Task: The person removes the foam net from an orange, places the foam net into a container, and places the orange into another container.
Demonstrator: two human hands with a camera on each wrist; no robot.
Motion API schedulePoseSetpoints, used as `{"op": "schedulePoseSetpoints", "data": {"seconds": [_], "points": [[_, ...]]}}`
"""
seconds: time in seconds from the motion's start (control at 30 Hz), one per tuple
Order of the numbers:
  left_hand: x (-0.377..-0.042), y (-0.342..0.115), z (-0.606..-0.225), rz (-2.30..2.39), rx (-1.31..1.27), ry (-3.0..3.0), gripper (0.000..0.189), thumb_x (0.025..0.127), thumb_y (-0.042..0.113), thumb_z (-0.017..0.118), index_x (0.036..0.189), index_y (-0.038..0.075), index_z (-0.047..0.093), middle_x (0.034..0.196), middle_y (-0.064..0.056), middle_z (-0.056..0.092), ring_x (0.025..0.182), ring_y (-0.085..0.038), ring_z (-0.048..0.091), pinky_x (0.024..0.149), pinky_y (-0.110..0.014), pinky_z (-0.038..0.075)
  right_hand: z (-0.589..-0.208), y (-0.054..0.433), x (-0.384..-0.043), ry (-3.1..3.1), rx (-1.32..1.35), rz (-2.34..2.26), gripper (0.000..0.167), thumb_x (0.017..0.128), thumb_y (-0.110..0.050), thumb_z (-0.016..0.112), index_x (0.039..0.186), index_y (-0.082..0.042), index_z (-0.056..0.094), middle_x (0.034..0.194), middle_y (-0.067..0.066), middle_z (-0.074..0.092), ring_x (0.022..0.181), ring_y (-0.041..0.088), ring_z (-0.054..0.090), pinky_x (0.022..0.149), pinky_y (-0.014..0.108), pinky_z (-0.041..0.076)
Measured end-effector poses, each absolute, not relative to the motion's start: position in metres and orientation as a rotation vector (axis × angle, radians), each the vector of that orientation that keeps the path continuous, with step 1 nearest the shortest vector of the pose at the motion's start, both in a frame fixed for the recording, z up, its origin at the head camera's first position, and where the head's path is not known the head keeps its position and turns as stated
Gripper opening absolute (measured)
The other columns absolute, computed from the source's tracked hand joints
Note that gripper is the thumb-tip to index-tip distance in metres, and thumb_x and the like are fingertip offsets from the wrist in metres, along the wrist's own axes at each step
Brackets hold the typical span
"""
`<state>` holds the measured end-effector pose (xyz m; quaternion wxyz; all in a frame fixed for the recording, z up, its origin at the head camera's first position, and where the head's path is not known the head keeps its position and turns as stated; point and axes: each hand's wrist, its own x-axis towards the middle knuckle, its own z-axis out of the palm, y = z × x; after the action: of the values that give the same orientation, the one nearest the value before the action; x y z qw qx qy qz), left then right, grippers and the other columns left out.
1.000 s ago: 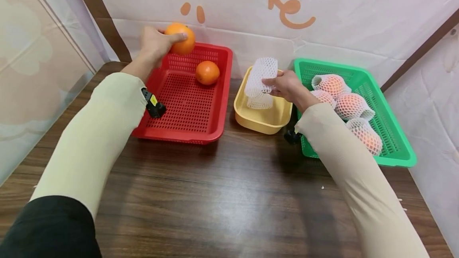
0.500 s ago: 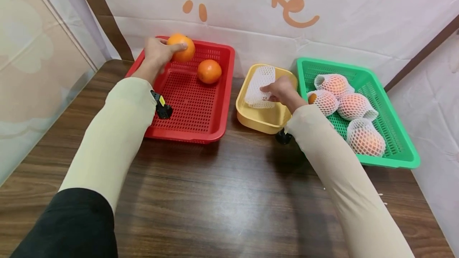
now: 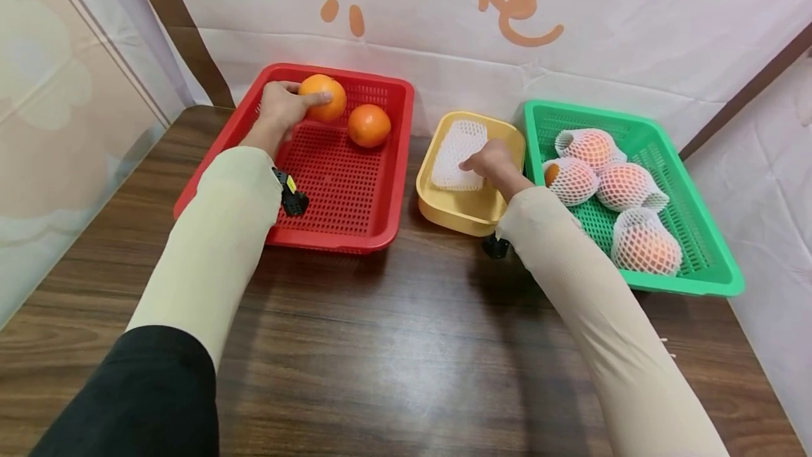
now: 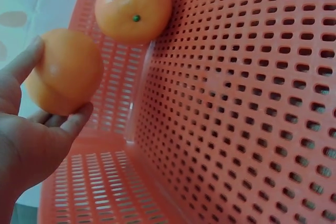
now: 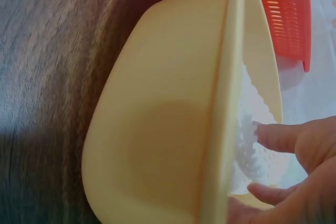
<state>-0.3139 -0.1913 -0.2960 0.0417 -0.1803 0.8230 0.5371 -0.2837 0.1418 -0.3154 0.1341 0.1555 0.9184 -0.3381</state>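
My left hand point(image 3: 282, 108) grips an orange point(image 3: 322, 98) at the back left of the red basket point(image 3: 401, 182). In the left wrist view the thumb and fingers point(image 4: 79, 121) are on opposite sides of this orange point(image 4: 65, 72). A second orange point(image 3: 368, 125) sits in the basket to its right, its green stem spot showing in the left wrist view. My right hand point(image 3: 495, 161) is inside the yellow tub point(image 3: 453, 221), its fingertips at the white foam net sleeve point(image 3: 459, 154) lying there. In the right wrist view the thumb point(image 5: 278, 137) and fingers are spread apart beside the foam net point(image 5: 252, 140).
To the right, a green basket point(image 3: 700, 224) contains several fruits in foam nets point(image 3: 646, 244). All the containers stand on a dark wooden table point(image 3: 393, 351), with a printed cloth point(image 3: 431, 55) behind them. Small white scraps point(image 3: 669, 348) lie at the right.
My left hand has lowered the orange into the red basket. My right hand has lowered the raised foam net into the yellow tub, where it now lies, and has let go of it.
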Motion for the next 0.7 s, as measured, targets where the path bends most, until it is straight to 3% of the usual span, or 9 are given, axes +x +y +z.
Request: {"op": "schedulePoseSetpoints", "data": {"seconds": [0.17,0.33,0.43,0.57,0.7], "points": [[-0.315,-0.191,-0.304,1.698,-0.509,2.457,0.082,0.073,0.052,0.076,0.14,0.015,0.047,0.098,-0.001,0.052,0.042,-0.015,0.03,0.04,-0.026,0.028,-0.319,0.139,-0.287,2.556,0.526,-1.159,0.04,0.086,-0.012,0.071,0.118,0.001,0.05,0.1,0.007,0.047,0.086,0.022,0.055,0.084,0.035,0.052],[-0.317,-0.189,-0.307,1.743,-0.494,2.382,0.079,0.076,0.049,0.074,0.142,0.016,0.044,0.112,-0.001,0.049,0.048,-0.015,0.034,0.043,-0.024,0.032,-0.317,0.14,-0.287,2.509,0.5,-1.29,0.035,0.091,-0.006,0.063,0.122,0.003,0.05,0.105,0.011,0.051,0.077,0.022,0.053,0.082,0.037,0.051],[-0.319,-0.189,-0.308,1.841,-0.481,2.309,0.075,0.077,0.044,0.074,0.14,0.016,0.045,0.119,-0.001,0.047,0.055,-0.015,0.038,0.046,-0.023,0.033,-0.315,0.14,-0.286,2.412,0.499,-1.455,0.037,0.093,-0.001,0.058,0.128,0.005,0.046,0.115,0.013,0.052,0.084,0.021,0.054,0.083,0.035,0.051],[-0.32,-0.19,-0.31,1.924,-0.452,2.246,0.073,0.08,0.039,0.073,0.142,0.016,0.043,0.117,-0.002,0.047,0.053,-0.014,0.037,0.045,-0.023,0.03,-0.312,0.141,-0.286,2.298,0.534,-1.636,0.039,0.094,0.003,0.05,0.132,0.004,0.041,0.121,0.012,0.05,0.092,0.019,0.054,0.078,0.031,0.051],[-0.318,-0.191,-0.31,1.971,-0.427,2.169,0.074,0.083,0.034,0.071,0.147,0.017,0.035,0.128,-0.004,0.043,0.066,-0.012,0.041,0.055,-0.021,0.037,-0.31,0.142,-0.285,2.263,0.602,-1.67,0.042,0.093,0.005,0.047,0.134,0.002,0.037,0.117,0.01,0.048,0.089,0.02,0.052,0.071,0.03,0.049]]}}
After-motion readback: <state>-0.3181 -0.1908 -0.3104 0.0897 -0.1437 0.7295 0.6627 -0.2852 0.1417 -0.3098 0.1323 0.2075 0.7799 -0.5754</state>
